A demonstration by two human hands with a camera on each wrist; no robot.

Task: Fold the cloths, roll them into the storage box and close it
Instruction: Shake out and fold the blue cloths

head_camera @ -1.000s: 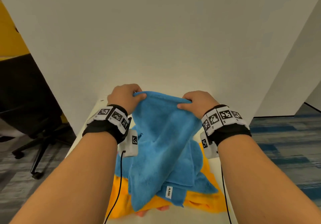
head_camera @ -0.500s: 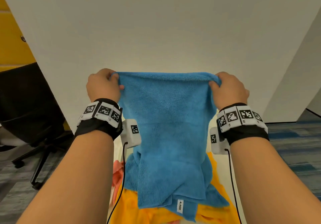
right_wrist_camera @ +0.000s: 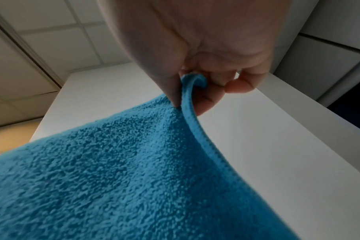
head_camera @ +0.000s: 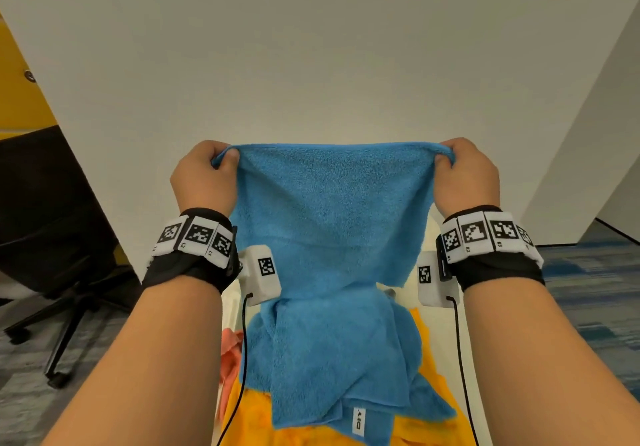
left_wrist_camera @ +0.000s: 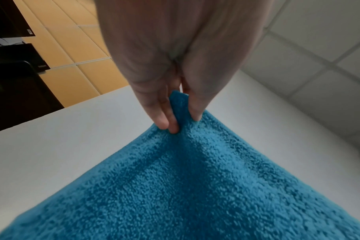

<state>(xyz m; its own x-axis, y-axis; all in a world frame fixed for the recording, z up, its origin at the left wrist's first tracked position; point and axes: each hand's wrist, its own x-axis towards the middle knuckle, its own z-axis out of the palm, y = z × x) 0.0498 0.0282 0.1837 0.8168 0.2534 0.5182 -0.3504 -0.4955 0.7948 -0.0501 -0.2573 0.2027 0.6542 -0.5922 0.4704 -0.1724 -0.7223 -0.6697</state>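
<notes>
A blue terry cloth [head_camera: 332, 224] hangs stretched between my two hands, its top edge taut and level. My left hand [head_camera: 221, 165] pinches the top left corner; the left wrist view shows the corner of the blue cloth [left_wrist_camera: 180, 107] between thumb and fingers of my left hand [left_wrist_camera: 175, 116]. My right hand [head_camera: 446, 161] pinches the top right corner, and the hem of the blue cloth [right_wrist_camera: 192, 100] curls between the fingers of my right hand [right_wrist_camera: 187, 97]. The cloth's lower part lies bunched on an orange cloth [head_camera: 426, 369]. A pink cloth [head_camera: 230, 345] peeks out at the left. No storage box is in view.
A white partition wall [head_camera: 311, 64] stands right behind the narrow white table [head_camera: 446, 348]. A black office chair [head_camera: 52, 224] is on the floor to the left. Blue-grey carpet [head_camera: 595, 300] lies to the right.
Both hands have risen and spread apart, pulling the blue cloth's top edge from a short bunched hold into a wide taut line. The cloth has lifted off the pile.
</notes>
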